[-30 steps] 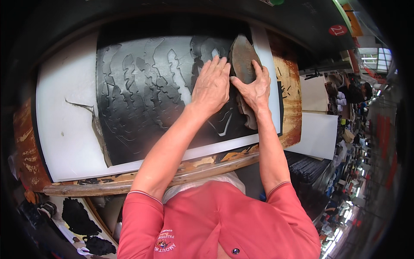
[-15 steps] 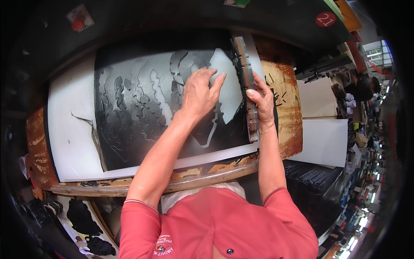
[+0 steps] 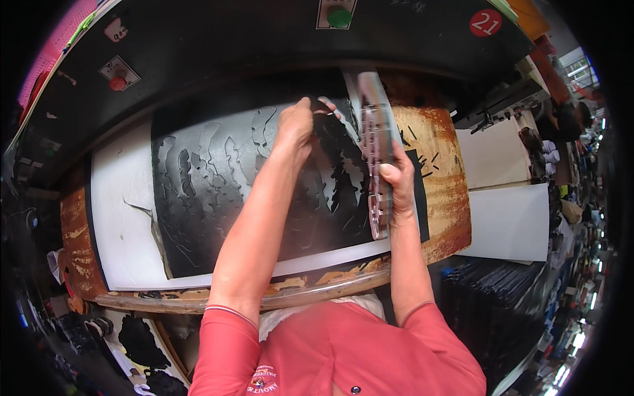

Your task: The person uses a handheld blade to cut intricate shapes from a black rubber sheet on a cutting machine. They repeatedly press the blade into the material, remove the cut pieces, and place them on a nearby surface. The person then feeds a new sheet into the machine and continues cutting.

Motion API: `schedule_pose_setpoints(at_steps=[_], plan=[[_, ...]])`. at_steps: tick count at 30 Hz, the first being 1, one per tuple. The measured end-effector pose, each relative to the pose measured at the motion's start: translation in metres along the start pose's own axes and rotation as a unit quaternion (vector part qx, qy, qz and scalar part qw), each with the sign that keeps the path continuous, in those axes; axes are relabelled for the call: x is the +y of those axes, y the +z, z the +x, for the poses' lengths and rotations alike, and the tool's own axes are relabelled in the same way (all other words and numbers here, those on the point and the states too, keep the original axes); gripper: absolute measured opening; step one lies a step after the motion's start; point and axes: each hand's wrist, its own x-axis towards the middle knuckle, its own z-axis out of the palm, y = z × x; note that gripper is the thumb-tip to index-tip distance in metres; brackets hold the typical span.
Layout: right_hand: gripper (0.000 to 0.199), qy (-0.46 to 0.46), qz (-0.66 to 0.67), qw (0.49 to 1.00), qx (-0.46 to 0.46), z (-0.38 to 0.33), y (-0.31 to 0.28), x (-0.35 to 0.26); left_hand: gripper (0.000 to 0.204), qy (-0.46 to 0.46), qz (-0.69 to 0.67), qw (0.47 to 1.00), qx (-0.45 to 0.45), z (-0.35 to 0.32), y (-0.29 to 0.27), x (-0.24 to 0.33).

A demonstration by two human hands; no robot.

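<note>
A long cutting die (image 3: 378, 171), dark with a notched metal edge, is tilted up on its side over the right end of a black sheet (image 3: 218, 224). My right hand (image 3: 400, 181) is closed around the die, thumb on its near face. Over the sheet, my left hand (image 3: 298, 127) pinches a dark, floppy cut piece (image 3: 323, 142) that hangs below the fingers; its lower outline blends into the sheet. Wavy, toothed cut lines run across the sheet, left of my left hand.
Beneath the sheet lies a white board (image 3: 125, 218), torn along a crack, on a worn wooden table (image 3: 436, 191). A dark machine beam (image 3: 231, 46) with a red button (image 3: 117, 83) and a green button (image 3: 339, 18) spans the far side. White panels (image 3: 508, 221) stand at right.
My left hand has closed and now lifts a dark piece where it was spread over the sheet. The die has tipped and shifted slightly nearer, still in my right hand. The view has shifted.
</note>
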Motion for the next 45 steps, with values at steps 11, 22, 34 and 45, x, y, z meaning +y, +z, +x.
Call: schedule_pose_setpoints(at_steps=[11, 22, 34, 45], plan=[[0.087, -0.04, -0.372, 0.916, 0.144, -0.043, -0.1, -0.052, 0.044, 0.089, 0.091, 0.992, -0.019, -0.044, -0.069, -0.003], [0.067, -0.23, -0.52, 0.819, -0.077, -0.034, 0.046, -0.057, 0.038, 0.221, 0.159, 0.961, -0.056, -0.113, -0.026, -0.024], [0.024, -0.088, -0.269, 0.958, -0.041, -0.033, 0.107, -0.018, 0.04, 0.14, -0.059, 0.985, -0.083, -0.124, -0.033, -0.049], [0.026, -0.345, -0.577, 0.74, 0.021, -0.027, 0.072, -0.053, 0.028, 0.165, 0.079, 0.983, -0.011, -0.144, -0.036, -0.04]])
